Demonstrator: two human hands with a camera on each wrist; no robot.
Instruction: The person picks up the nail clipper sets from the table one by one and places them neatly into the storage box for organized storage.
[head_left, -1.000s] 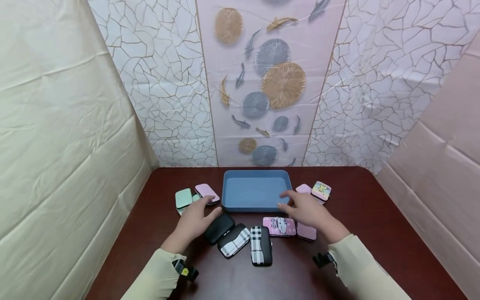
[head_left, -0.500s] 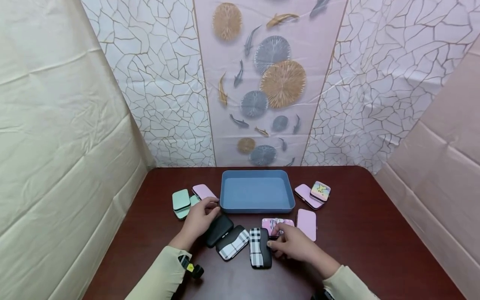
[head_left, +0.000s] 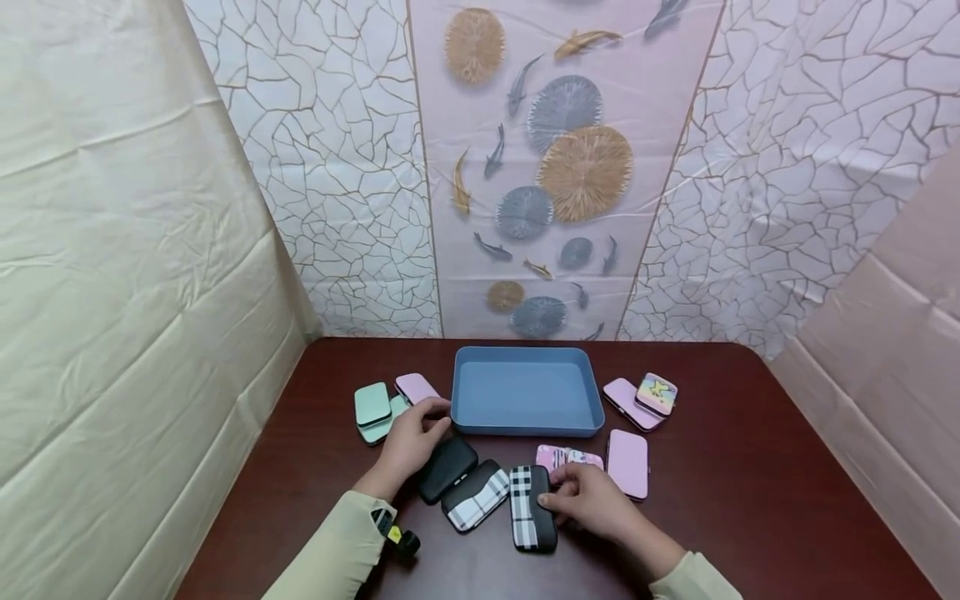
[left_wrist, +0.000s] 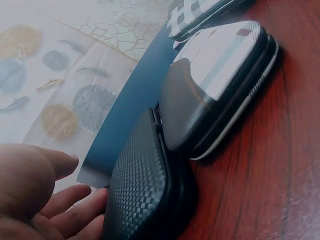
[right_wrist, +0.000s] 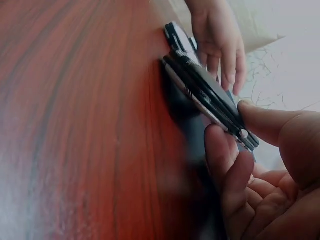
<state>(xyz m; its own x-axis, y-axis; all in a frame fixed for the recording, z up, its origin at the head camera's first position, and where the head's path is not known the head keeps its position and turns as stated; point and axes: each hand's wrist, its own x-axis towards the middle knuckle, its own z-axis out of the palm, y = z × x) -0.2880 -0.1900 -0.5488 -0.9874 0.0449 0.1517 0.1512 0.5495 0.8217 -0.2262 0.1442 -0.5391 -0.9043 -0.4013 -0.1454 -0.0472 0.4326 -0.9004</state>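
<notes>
My right hand [head_left: 592, 502] pinches a slim clasp case with black-and-white plaid and a black side [head_left: 523, 508]. In the right wrist view the thumb lies on top of this case [right_wrist: 210, 92] and fingers are under its edge, with that edge raised off the table. My left hand [head_left: 411, 439] has relaxed fingers beside a black clasp case [head_left: 448, 469], near the tray's front left corner. The left wrist view shows the black case's woven texture [left_wrist: 137, 182], with nothing between thumb and fingers. Between the hands lies a second plaid-and-black case [head_left: 476, 497].
A blue tray [head_left: 525, 432] stands at the back of the dark red table [head_left: 720, 500]. Left of it are mint cases [head_left: 372, 405] and a pink case [head_left: 417, 387]. To the right lie pink cases [head_left: 627, 462], a cartoon case [head_left: 657, 393] and a pink patterned case [head_left: 551, 455].
My right hand has come from near the tray's front right corner down to the plaid case and taken hold of it. The left hand has stayed by the black case.
</notes>
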